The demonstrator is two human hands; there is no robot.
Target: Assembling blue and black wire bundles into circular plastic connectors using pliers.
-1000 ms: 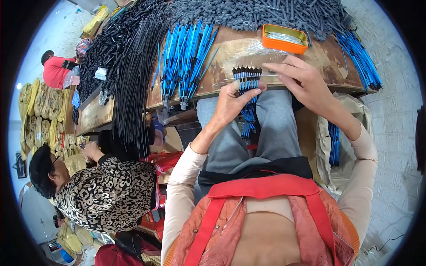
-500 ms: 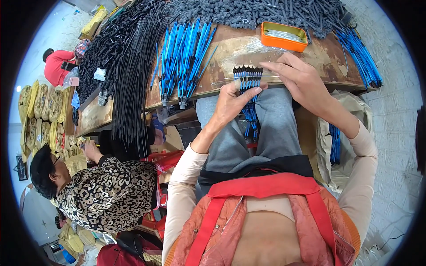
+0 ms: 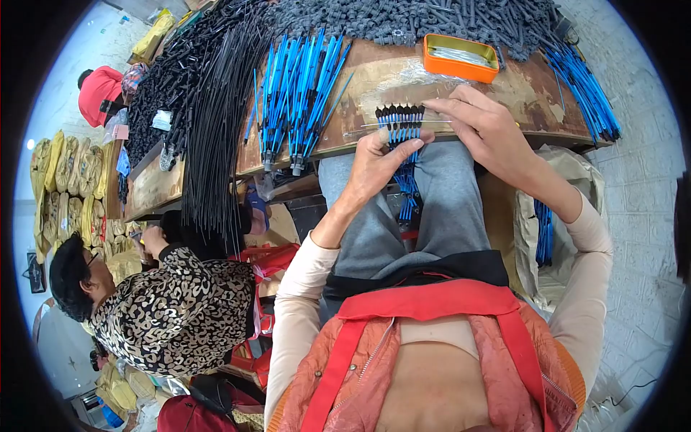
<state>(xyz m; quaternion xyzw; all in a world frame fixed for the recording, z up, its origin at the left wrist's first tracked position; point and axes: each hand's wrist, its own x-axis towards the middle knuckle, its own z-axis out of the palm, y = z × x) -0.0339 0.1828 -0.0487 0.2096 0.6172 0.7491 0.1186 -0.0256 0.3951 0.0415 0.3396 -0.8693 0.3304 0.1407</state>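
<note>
My left hand [image 3: 376,167] is closed around a row of thin blue rods with black tips [image 3: 401,114], held fanned side by side above my lap at the table edge. Their lower ends [image 3: 407,189] hang below the hand in a loose cluster. A thin straight wire [image 3: 435,121] lies crosswise along the row, just under the black tips. My right hand [image 3: 491,133] meets the wire's right end with bent fingers. Its index fingertip reaches the rightmost black tip. The thumb's grip on the wire is partly hidden.
More blue rods [image 3: 299,101] lie on the table [image 3: 367,93] at left, near long black rods [image 3: 212,137]. An orange tin [image 3: 461,70] holds thin wires before a heap of grey parts [image 3: 403,18]. A paper sack [image 3: 568,169] stands at right. A co-worker [image 3: 165,309] sits at left.
The row of rods has shifted very slightly left in my left hand. The right hand stays nearly still. At left, the seated co-worker's hand has moved a little.
</note>
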